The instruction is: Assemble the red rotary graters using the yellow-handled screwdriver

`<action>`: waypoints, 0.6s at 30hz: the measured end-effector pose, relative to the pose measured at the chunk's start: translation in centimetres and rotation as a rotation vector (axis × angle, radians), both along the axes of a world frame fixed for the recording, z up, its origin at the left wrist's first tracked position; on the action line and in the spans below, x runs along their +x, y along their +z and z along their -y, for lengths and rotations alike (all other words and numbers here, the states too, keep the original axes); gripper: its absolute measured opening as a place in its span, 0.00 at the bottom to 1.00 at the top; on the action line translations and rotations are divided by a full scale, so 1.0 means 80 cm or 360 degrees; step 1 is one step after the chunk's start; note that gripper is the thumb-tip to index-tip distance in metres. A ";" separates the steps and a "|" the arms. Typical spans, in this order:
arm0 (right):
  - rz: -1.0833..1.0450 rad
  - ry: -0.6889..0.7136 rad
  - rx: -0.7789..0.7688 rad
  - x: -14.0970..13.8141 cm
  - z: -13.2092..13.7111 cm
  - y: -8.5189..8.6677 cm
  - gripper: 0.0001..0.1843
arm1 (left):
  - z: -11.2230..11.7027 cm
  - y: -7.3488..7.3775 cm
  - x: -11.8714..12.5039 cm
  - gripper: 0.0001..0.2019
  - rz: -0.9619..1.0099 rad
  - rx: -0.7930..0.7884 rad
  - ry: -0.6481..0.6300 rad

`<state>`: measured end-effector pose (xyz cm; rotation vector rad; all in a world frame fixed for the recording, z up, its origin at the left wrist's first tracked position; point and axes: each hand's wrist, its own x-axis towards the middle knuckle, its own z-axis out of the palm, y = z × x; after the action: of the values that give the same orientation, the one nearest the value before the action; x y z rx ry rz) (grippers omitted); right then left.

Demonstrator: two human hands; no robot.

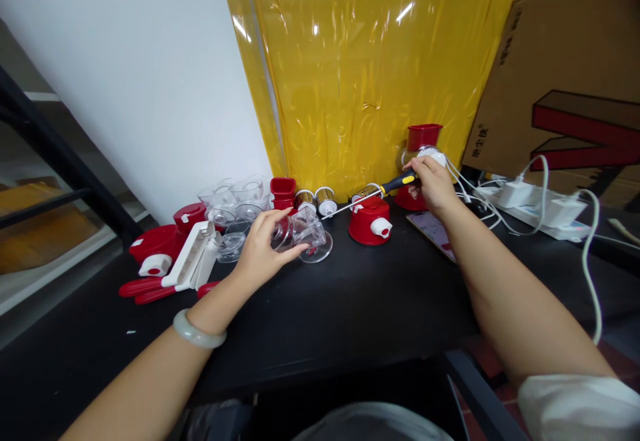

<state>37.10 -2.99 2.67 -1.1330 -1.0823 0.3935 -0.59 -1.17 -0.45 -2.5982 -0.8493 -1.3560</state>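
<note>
Clear container, contents indistinct, in grip of left hand, screwdriver in closed right hand

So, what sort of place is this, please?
Probably a workbench: a black tabletop carries red plastic housings and clear plastic pieces, and the right hand holds a black-and-yellow screwdriver.

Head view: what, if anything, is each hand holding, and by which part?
The right hand holds a screwdriver by its handle's rear end; the left hand holds a clear plastic piece by its sides, between thumb and fingers.
</note>
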 end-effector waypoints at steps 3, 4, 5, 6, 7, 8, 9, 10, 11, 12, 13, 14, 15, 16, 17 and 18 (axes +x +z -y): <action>0.0064 -0.0055 0.0005 -0.002 0.002 -0.001 0.21 | 0.000 0.001 0.001 0.31 0.0003 -0.0004 0.0009; 0.0063 -0.0056 0.0002 -0.002 0.002 -0.001 0.22 | 0.000 0.001 0.001 0.31 0.0004 -0.0002 0.0007; 0.0042 -0.0043 -0.0005 -0.002 0.001 -0.001 0.23 | 0.000 0.001 0.001 0.31 0.0005 0.0002 0.0004; 0.0003 -0.0013 -0.0013 -0.001 0.000 -0.001 0.24 | -0.001 0.000 0.001 0.31 0.0003 0.0005 0.0001; -0.0046 0.0034 -0.0018 0.000 0.000 -0.001 0.24 | -0.001 0.000 0.001 0.31 0.0003 0.0006 0.0000; -0.0093 0.0093 -0.0018 0.001 -0.001 -0.001 0.23 | -0.002 0.000 0.001 0.31 0.0002 0.0003 0.0002; -0.0131 0.0162 -0.0014 0.001 -0.001 -0.001 0.22 | -0.002 -0.001 0.000 0.31 0.0002 -0.0002 0.0004; -0.0153 0.0232 -0.0003 0.002 -0.001 0.000 0.20 | -0.003 -0.001 0.000 0.31 0.0003 -0.0007 0.0007; -0.0160 0.0296 0.0012 0.001 0.000 0.000 0.18 | -0.004 -0.002 0.000 0.31 0.0004 -0.0014 0.0010; -0.0155 0.0351 0.0031 0.001 0.001 0.001 0.17 | -0.004 -0.002 -0.001 0.31 0.0006 -0.0021 0.0013; -0.0146 0.0394 0.0049 0.001 0.002 0.002 0.17 | -0.005 -0.002 -0.001 0.31 0.0006 -0.0028 0.0015; -0.0139 0.0418 0.0063 0.000 0.003 0.002 0.16 | -0.005 -0.001 -0.001 0.31 0.0005 -0.0033 0.0016; -0.0139 0.0421 0.0073 0.000 0.004 0.002 0.15 | -0.005 -0.001 -0.001 0.31 0.0004 -0.0037 0.0014; -0.0146 0.0406 0.0075 -0.001 0.003 0.002 0.14 | -0.005 0.000 -0.002 0.31 0.0000 -0.0045 0.0009; -0.0158 0.0378 0.0070 -0.001 0.002 0.002 0.13 | -0.006 0.001 -0.002 0.30 -0.0005 -0.0055 0.0003; -0.0170 0.0337 0.0059 -0.001 0.001 0.001 0.12 | -0.006 0.001 -0.002 0.30 -0.0010 -0.0068 0.0000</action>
<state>37.05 -3.07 2.73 -0.9568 -1.1143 0.5915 -0.78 -0.68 -0.35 -2.6329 -0.8871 -1.3435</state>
